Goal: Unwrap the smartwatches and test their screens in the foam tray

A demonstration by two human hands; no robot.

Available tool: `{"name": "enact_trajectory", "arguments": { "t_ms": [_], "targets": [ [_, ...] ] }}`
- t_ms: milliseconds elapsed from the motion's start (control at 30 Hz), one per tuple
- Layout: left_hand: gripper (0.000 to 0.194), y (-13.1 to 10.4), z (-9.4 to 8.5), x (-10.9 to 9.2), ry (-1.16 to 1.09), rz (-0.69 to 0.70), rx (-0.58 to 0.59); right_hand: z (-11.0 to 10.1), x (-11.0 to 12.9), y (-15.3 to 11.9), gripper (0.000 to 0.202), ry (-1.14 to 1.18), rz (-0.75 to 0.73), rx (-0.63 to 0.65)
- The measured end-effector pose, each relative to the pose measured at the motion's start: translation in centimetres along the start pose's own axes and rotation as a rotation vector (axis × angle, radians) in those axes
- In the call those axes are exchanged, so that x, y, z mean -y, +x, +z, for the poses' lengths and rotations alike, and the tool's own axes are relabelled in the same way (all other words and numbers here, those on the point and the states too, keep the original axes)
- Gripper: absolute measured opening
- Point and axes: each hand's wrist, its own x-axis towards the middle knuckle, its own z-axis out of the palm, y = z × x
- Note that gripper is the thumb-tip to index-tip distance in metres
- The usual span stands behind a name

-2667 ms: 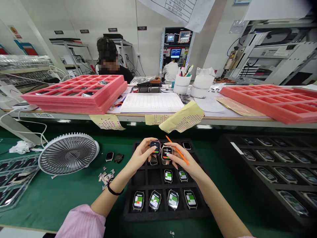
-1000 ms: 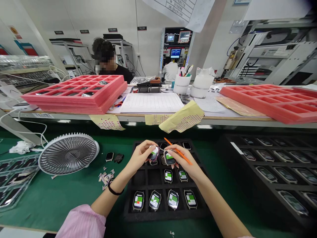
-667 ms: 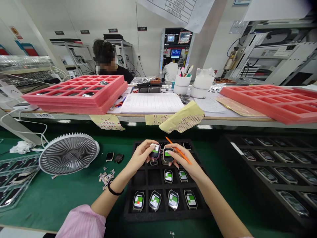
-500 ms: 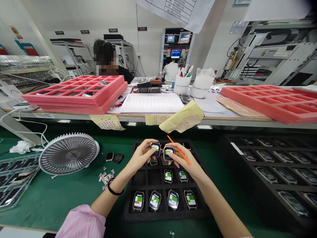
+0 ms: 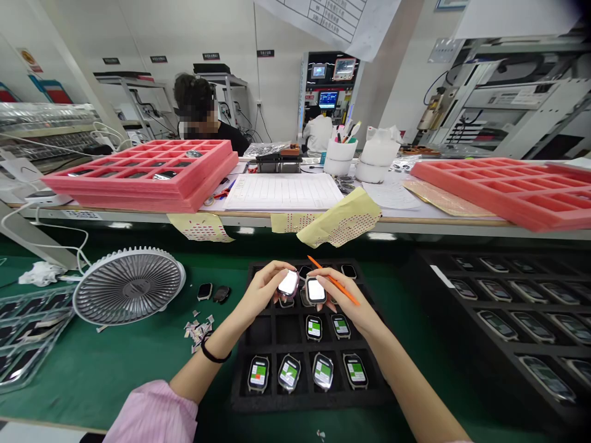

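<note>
My left hand (image 5: pixel 266 288) grips a watch with a lit white screen (image 5: pixel 289 282). Close beside it, my right hand (image 5: pixel 344 292) holds a second watch, its screen (image 5: pixel 316 290) also white. An orange pen (image 5: pixel 333 280) is tucked across the fingers of my right hand. Both hands are above the back part of a black foam tray (image 5: pixel 289 330). Several watches sit in its compartments, with green and white screens in the front row, such as the watch at the left (image 5: pixel 258 374). My hands partly cover the watches at the back.
A round fan (image 5: pixel 129 286) stands left on the green mat, near two watches (image 5: pixel 213 292) and small scraps (image 5: pixel 198 331). Clear trays (image 5: pixel 32 332) lie far left. A stack of black trays (image 5: pixel 466 344) stands right. Red foam trays (image 5: pixel 148 197) rest on the shelf ahead; people sit beyond.
Both held watches' screens have turned from green and white to plain white. The left watch has tilted slightly, and the thumbs have shifted off the screens. The pen has moved slightly with my right hand.
</note>
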Motion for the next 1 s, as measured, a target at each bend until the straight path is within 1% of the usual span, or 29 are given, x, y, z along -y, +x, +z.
{"name": "enact_trajectory", "arguments": {
  "t_ms": [133, 300, 433, 633, 800, 1000],
  "targets": [
    [0.037, -0.24, 0.12, -0.46, -0.012, 0.027, 0.007, -0.21, 0.13, -0.10, 0.031, 0.020, -0.034, 0.079],
    [0.045, -0.47, 0.38, -0.76, -0.034, 0.036, 0.031, -0.22, 0.47, -0.08, 0.038, 0.029, -0.007, 0.104],
    [0.044, -0.38, 0.36, -0.58, -0.018, 0.033, 0.024, -0.18, 0.33, 0.01, 0.042, 0.018, -0.011, 0.094],
    [0.038, -0.05, 0.07, -0.09, -0.012, 0.011, 0.012, -0.17, 0.10, -0.07, 0.031, 0.026, -0.028, 0.016],
    [0.037, -0.15, 0.15, -0.32, -0.017, -0.033, -0.011, -0.03, 0.33, -0.16, 0.026, 0.018, 0.028, -0.048],
    [0.035, -0.30, 0.20, -0.58, 0.005, -0.004, 0.051, 0.00, 0.59, -0.12, 0.024, 0.019, 0.014, -0.033]
  ]
}}
